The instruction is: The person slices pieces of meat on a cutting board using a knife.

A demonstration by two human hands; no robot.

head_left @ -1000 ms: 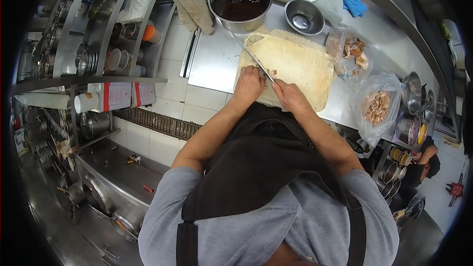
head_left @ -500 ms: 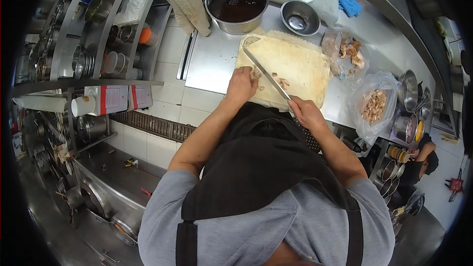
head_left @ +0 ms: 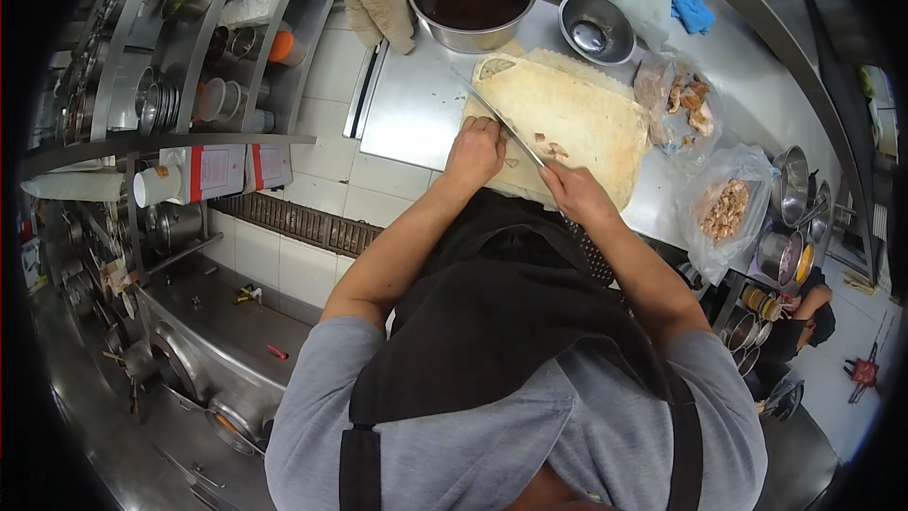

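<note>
Worktop: steel, biggest thing here, near edge against the person. Cutting board next, lying along that near edge. Steel pot of dark liquid stands toward the worktop's left edge, beyond the board. Two clear plastic bags on the right part of the worktop: the near bag by the near edge, with chopped pieces inside, the far bag beside the board's right end, with bigger chunks. Small metal bowl past the board's far edge.

Hands: right hand grips the knife by its handle over the board's near edge. Left hand has fingers curled on the board's left end; can't tell whether anything is pinned under them. A few scraps lie on the board, right of the blade.

Versus half a second ago: hands closer together, blade swung in beside the left fingers (it was apart from them), tip now past the board's left edge instead of over its far left corner.
</note>
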